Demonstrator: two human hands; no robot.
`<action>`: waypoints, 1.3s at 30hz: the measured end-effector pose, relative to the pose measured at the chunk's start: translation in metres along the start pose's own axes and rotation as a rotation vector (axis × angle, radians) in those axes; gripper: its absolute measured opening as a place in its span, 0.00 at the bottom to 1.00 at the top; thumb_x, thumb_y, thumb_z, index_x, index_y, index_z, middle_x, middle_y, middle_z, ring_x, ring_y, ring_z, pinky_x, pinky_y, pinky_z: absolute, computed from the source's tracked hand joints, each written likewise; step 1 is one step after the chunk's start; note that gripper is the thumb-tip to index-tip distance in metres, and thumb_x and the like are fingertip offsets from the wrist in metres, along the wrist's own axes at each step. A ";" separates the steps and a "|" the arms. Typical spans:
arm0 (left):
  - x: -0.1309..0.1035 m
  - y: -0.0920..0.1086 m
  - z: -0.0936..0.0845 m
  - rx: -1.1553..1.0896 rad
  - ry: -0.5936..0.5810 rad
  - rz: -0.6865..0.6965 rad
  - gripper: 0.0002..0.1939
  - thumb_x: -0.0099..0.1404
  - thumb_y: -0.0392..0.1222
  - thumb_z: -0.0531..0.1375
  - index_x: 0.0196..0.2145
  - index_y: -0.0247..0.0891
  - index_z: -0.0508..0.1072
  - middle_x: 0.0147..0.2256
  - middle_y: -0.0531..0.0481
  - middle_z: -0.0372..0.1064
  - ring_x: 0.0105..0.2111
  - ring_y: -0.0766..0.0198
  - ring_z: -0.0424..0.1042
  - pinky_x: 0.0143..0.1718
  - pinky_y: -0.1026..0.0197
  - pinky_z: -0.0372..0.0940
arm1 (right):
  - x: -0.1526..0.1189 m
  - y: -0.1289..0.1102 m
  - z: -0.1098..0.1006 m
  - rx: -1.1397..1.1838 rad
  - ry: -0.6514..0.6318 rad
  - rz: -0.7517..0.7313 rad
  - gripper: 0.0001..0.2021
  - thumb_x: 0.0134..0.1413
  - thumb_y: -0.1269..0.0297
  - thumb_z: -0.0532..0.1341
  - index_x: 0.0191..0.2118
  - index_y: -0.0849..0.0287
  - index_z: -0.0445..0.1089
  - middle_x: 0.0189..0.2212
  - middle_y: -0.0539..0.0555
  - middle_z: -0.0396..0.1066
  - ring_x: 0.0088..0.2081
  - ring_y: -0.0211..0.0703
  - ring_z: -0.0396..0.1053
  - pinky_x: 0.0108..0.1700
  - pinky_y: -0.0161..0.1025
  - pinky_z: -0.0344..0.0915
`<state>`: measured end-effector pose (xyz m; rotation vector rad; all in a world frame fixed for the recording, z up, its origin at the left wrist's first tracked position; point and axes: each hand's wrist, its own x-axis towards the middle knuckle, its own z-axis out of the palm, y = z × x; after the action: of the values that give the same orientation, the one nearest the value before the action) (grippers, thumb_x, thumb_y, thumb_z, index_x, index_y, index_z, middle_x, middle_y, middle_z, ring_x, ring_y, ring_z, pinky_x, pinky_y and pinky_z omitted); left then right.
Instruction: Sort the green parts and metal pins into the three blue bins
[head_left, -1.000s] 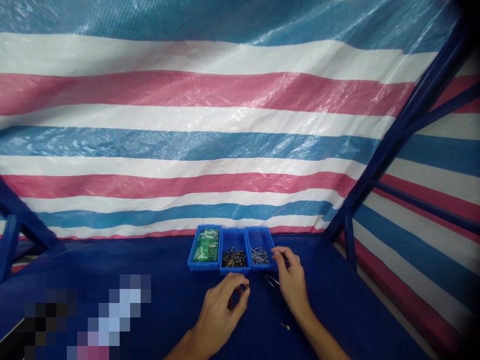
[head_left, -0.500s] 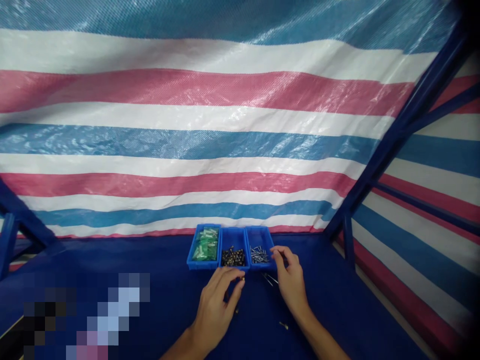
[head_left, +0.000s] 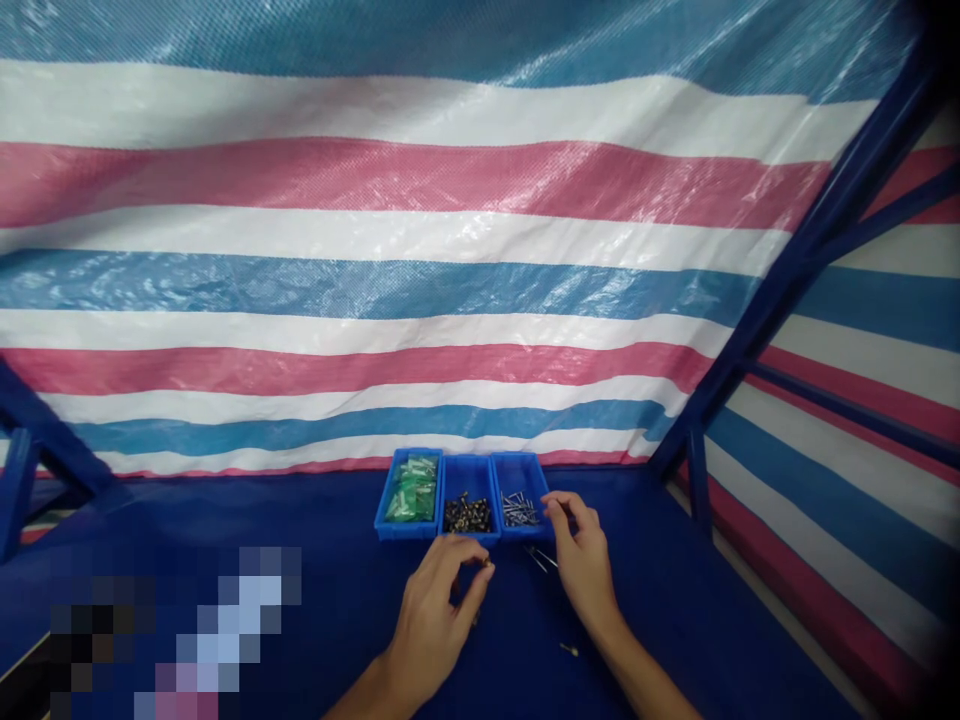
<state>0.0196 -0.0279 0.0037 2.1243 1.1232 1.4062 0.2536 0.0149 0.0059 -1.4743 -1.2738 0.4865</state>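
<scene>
The left hand (head_left: 442, 615), at lower center of the frame, pinches 1 small part (head_left: 487, 562) between thumb and index finger. A fingertip grip probably suits so small a part and leaves its end accessible.

The right hand (head_left: 583, 565), right of center, holds thumb and index finger close together beside the right bin (head_left: 519, 470). Whether it holds anything cannot be told.

3 bins stand side by side at center on the desk (head_left: 240, 520), apparently to separate contents by type within reach of both hands. The left bin (head_left: 407, 532) contains green packets (head_left: 412, 495); the middle bin (head_left: 466, 475), brass pieces (head_left: 468, 516); the right bin, thin pins (head_left: 519, 512).

Loose pins (head_left: 540, 560) lie in front of the right bin, near the right hand. 1 loose piece (head_left: 570, 650) lies lower, beside the right forearm.
</scene>
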 end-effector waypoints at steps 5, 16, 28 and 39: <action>0.002 0.004 -0.002 -0.009 -0.011 0.010 0.06 0.80 0.41 0.58 0.50 0.44 0.74 0.44 0.47 0.77 0.36 0.61 0.77 0.39 0.60 0.74 | -0.001 -0.001 0.000 0.001 0.011 -0.010 0.21 0.68 0.41 0.58 0.44 0.51 0.79 0.41 0.57 0.79 0.46 0.57 0.71 0.49 0.48 0.67; 0.004 0.006 -0.002 -0.033 0.012 -0.001 0.09 0.80 0.40 0.57 0.54 0.45 0.75 0.45 0.46 0.77 0.42 0.58 0.79 0.44 0.59 0.75 | 0.000 0.001 0.000 -0.001 -0.002 -0.007 0.18 0.69 0.44 0.57 0.44 0.50 0.78 0.42 0.55 0.79 0.47 0.56 0.71 0.50 0.47 0.66; 0.013 -0.009 -0.003 0.180 0.126 -0.164 0.12 0.82 0.48 0.54 0.52 0.45 0.75 0.51 0.46 0.76 0.33 0.62 0.78 0.38 0.59 0.75 | -0.001 0.000 -0.001 0.012 -0.012 0.004 0.18 0.70 0.45 0.57 0.45 0.50 0.78 0.42 0.56 0.78 0.48 0.57 0.69 0.52 0.49 0.65; 0.014 -0.010 -0.004 0.256 0.052 -0.207 0.14 0.81 0.45 0.53 0.55 0.48 0.76 0.52 0.50 0.78 0.41 0.59 0.83 0.45 0.58 0.78 | -0.001 0.000 0.000 0.008 0.005 0.006 0.18 0.68 0.44 0.58 0.44 0.50 0.79 0.41 0.56 0.79 0.47 0.56 0.71 0.49 0.46 0.68</action>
<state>0.0141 -0.0111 0.0073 2.0722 1.5679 1.2869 0.2535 0.0138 0.0060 -1.4727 -1.2627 0.4912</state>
